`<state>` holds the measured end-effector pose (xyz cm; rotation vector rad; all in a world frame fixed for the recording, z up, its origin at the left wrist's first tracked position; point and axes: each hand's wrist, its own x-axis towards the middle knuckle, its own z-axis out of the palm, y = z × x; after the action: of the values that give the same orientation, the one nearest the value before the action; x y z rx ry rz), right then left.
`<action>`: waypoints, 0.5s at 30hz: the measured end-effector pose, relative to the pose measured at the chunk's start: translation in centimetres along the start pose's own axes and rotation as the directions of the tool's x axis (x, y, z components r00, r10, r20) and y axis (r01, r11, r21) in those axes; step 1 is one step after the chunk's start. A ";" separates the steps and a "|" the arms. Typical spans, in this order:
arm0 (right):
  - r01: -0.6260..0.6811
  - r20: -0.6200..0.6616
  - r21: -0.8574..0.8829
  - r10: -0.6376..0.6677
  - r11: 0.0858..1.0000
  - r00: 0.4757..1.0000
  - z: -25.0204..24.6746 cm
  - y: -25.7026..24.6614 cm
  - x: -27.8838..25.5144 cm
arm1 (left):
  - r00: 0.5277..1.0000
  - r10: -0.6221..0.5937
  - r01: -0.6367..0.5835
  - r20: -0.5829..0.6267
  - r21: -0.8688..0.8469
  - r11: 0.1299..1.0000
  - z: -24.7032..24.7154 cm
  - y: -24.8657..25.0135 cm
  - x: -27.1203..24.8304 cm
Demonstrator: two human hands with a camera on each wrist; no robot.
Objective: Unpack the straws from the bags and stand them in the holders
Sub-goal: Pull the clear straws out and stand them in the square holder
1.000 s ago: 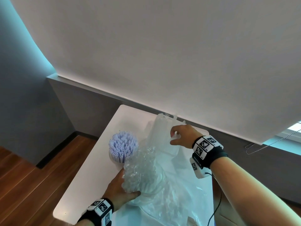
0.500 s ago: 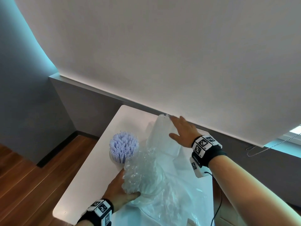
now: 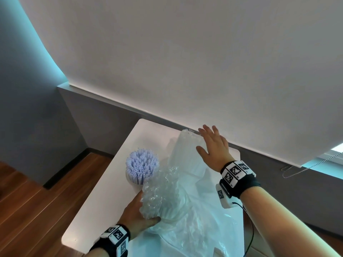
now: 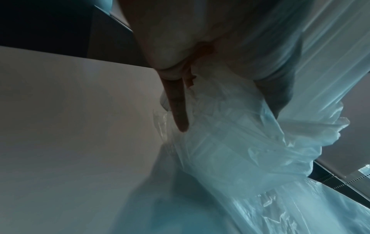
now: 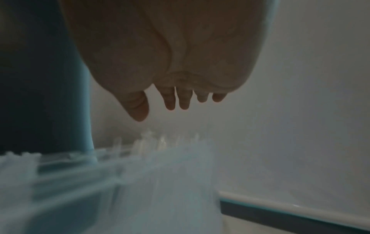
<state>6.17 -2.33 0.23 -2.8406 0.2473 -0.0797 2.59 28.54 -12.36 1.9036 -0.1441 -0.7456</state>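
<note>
A bundle of pale lilac straws (image 3: 142,166) stands upright in a white holder (image 3: 132,184) on the left part of the white table (image 3: 111,182). Beside it, my left hand (image 3: 138,212) grips the crumpled lower end of a clear plastic bag (image 3: 161,195) that wraps a second bundle of straws, and its fingers (image 4: 178,109) press into the plastic (image 4: 230,139). The bag's upper end (image 3: 187,143) leans toward the wall. My right hand (image 3: 213,145) is spread flat with straight fingers (image 5: 170,101) just beside that upper end, holding nothing. The bag top (image 5: 152,142) shows blurred below it.
More loose clear plastic (image 3: 200,229) covers the near right part of the table. A white roller blind (image 3: 185,62) hangs close behind the table, with a bead chain (image 3: 297,169) at the right. Wooden floor (image 3: 33,201) lies to the left.
My right hand has let go of the bag's top, opened its fingers and moved up and right toward the blind. The left hand has kept its grip on the lower end.
</note>
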 end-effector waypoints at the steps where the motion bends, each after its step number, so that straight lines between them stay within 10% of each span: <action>1: 0.046 -0.053 0.083 -0.042 0.995 0.998 -0.5 -0.7 -0.5 | 1.000 0.008 -0.008 -0.006 0.000 1.000 0.0 0.1 -0.1; 9: 0.302 0.216 0.250 -0.357 0.920 0.909 0.4 -6.3 -7.5 | 1.000 0.000 0.000 0.004 0.020 1.000 0.0 0.3 -0.2; 15: 0.256 0.080 0.330 -0.297 0.909 0.951 3.1 -5.8 -9.1 | 1.000 -0.015 0.015 -0.010 0.054 0.998 0.0 0.2 -0.4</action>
<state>-1.63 5.61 -1.31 -2.5262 -0.1857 0.0059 2.33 28.64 -12.03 1.9614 -0.1453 -0.7490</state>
